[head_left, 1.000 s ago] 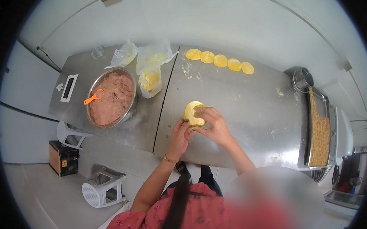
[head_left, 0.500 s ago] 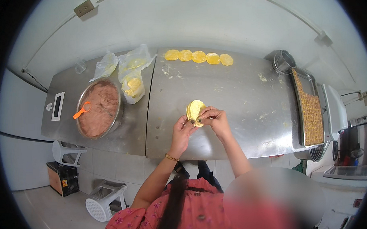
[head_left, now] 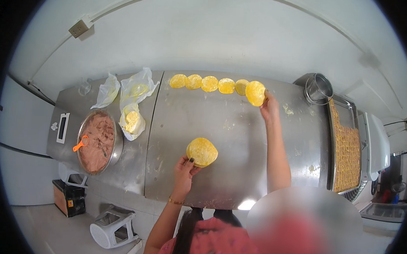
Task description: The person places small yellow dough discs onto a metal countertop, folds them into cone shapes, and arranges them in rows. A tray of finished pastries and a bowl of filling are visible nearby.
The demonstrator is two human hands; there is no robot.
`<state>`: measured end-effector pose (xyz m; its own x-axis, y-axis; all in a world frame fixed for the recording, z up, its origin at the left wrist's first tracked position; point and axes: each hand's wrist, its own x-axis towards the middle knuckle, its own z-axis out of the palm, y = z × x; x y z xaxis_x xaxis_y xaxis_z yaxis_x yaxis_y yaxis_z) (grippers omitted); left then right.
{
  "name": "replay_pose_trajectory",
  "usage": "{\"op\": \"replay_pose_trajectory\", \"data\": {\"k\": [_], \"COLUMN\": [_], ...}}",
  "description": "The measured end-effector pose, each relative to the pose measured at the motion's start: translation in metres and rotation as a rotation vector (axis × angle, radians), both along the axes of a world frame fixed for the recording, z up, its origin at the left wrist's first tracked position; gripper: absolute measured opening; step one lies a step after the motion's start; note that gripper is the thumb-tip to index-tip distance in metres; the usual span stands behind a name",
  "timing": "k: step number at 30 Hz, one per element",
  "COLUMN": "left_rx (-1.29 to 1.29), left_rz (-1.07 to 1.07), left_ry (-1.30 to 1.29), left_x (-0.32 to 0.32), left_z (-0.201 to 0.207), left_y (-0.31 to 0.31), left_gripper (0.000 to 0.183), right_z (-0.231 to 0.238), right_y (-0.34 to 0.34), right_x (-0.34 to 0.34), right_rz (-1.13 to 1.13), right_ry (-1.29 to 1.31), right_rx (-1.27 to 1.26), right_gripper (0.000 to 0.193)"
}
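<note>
My left hand (head_left: 184,173) grips a stack of round yellow wrappers (head_left: 202,152) over the near part of the steel table (head_left: 212,120). With its arm stretched toward the far side, my right hand (head_left: 270,106) pinches a single yellow wrapper (head_left: 255,93) by its right edge. That wrapper is at the right end of a row along the back of the table, by the last laid wrapper (head_left: 241,87); whether it touches the steel I cannot tell. Another wrapper in the row (head_left: 209,84) lies flat with its neighbours edge to edge or nearly so.
At left, a large metal bowl (head_left: 119,146) holds a pinkish mixture with an orange-handled scoop (head_left: 81,143). Plastic bags (head_left: 140,89) with yellow wrappers sit behind it. At right are a metal pot (head_left: 319,88) and a tray (head_left: 332,174) of small filled pieces; a white stool (head_left: 103,235) stands below.
My right hand has left the stack and reached far and right with one wrapper, to the row's end. My left hand still holds the stack. The view has shifted.
</note>
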<state>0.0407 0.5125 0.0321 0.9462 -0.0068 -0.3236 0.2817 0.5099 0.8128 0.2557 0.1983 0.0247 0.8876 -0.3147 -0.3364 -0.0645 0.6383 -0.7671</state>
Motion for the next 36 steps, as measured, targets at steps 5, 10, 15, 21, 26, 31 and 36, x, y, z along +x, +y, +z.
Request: {"op": "replay_pose_trajectory", "data": {"k": [5, 10, 15, 21, 26, 31, 36], "left_rx": [-0.005, -0.043, -0.074, -0.086, -0.109, -0.156, -0.175], "left_rz": [0.037, 0.07, 0.059, 0.028, -0.008, -0.034, 0.024], "left_ry": [0.027, 0.017, -0.009, -0.003, -0.016, -0.014, -0.034], "left_x": [0.0, 0.002, 0.009, 0.01, 0.004, -0.008, -0.02], "left_z": [0.004, -0.001, 0.012, 0.018, 0.021, 0.028, 0.013], "left_y": [-0.007, -0.014, -0.026, -0.022, -0.012, 0.004, 0.032], "left_gripper": [0.02, 0.021, 0.02, 0.019, 0.019, 0.02, 0.02], "right_z": [-0.062, -0.089, -0.093, -0.091, -0.086, -0.053, 0.049], "right_y": [-0.048, -0.044, -0.047, -0.046, -0.055, -0.03, 0.125], "right_x": [0.03, 0.025, 0.03, 0.028, 0.026, -0.005, -0.125], "right_rz": [-0.153, 0.145, 0.088, 0.12, 0.272, -0.056, 0.471], "right_ry": [-0.005, 0.072, 0.106, 0.112, 0.09, -0.142, -0.567], "right_rx": [-1.511, -1.789, -1.725, -1.731, -1.772, -1.526, -1.198], "right_gripper": [0.035, 0.03, 0.03, 0.032, 0.039, 0.043, 0.036]}}
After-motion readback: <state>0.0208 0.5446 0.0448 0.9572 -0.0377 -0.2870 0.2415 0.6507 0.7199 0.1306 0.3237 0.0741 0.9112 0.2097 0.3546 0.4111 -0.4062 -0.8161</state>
